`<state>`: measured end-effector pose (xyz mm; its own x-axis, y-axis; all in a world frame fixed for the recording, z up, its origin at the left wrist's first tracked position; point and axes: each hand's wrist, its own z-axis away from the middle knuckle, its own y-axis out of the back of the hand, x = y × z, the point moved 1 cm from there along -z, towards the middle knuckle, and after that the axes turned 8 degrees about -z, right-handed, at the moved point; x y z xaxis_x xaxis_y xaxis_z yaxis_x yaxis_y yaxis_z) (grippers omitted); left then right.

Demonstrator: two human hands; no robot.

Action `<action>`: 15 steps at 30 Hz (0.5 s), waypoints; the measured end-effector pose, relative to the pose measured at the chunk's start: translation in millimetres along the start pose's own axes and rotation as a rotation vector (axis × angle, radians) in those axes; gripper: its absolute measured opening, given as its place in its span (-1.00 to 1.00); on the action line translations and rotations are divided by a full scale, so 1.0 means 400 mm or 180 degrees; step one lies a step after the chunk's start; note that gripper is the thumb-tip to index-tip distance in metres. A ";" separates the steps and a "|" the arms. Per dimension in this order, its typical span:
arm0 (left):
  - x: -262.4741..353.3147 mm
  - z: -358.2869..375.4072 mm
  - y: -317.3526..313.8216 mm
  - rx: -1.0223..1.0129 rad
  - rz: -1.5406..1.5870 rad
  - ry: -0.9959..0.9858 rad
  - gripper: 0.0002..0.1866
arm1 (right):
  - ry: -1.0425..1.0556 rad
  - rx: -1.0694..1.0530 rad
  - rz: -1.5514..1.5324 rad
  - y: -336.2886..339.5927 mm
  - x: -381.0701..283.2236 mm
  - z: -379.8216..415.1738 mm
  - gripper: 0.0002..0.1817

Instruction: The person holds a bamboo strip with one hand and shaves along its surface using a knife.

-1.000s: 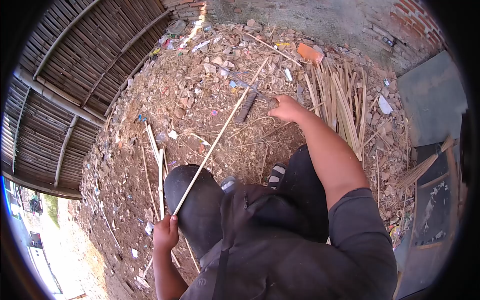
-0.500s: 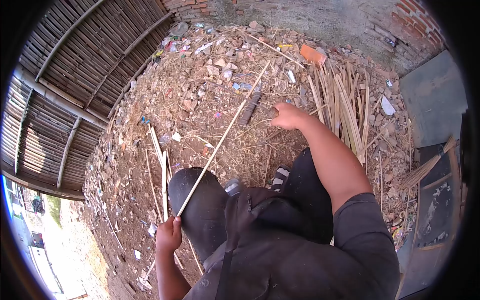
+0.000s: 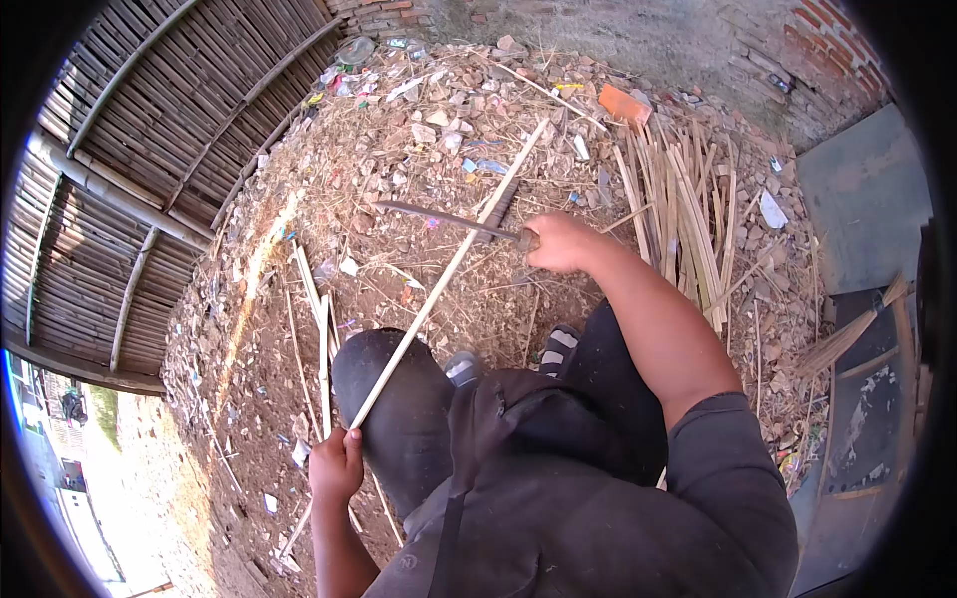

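Observation:
In my left hand point(image 3: 336, 466), beside my left knee, is the lower end of a long pale bamboo strip point(image 3: 424, 309). The strip slants up and away across the knee, its far end over the littered ground. My right hand point(image 3: 563, 242) is closed around the handle of a machete point(image 3: 429, 211), its dark blade pointing left. Blade and strip cross in this view, near the strip's upper part. Behind the strip a dark, ridged, log-like piece point(image 3: 505, 207) lies on the ground, partly covered by it.
To the right lies a pile of split bamboo strips point(image 3: 688, 209); a few more strips point(image 3: 324, 329) are left of my knee. Rubble and an orange brick piece point(image 3: 624, 106) lie toward the wall point(image 3: 638, 45). A bamboo fence point(image 3: 159, 130) stands at left, dark panels point(image 3: 867, 189) at right.
My right hand has shifted slightly left, and the machete blade now shows clearly, lying across the strip. The left hand has stayed nearly still on the strip.

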<state>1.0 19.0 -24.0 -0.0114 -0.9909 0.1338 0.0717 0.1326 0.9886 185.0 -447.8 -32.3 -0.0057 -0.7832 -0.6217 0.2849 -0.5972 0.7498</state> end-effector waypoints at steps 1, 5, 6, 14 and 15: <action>0.003 0.002 -0.002 0.0003 -0.0001 -0.0030 -0.46 | 0.0107 -0.0083 0.0121 -0.018 -0.034 0.017 -0.71; -0.004 0.005 -0.023 0.0114 0.0084 -0.0156 -0.47 | 0.0301 -0.0431 0.0018 -0.019 -0.016 0.004 -0.72; -0.002 0.002 -0.028 0.0120 0.0088 -0.0148 -0.47 | -0.0060 -0.0359 -0.0478 -0.005 0.050 -0.031 -0.70; 0.002 -0.002 0.009 -0.0067 0.0145 -0.0047 -0.45 | 0.0419 -0.0052 0.0437 -0.035 -0.076 0.033 -0.67; 0.003 0.001 0.006 -0.0040 0.0152 -0.0077 -0.45 | 0.0457 -0.0103 0.0288 -0.047 -0.063 0.033 -0.71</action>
<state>0.6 18.2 -21.5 -0.0319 -0.9827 0.1826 0.0853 0.1794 0.9801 167.1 -419.1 -27.7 0.1576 -0.7995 -0.5796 0.3087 -0.5177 0.7979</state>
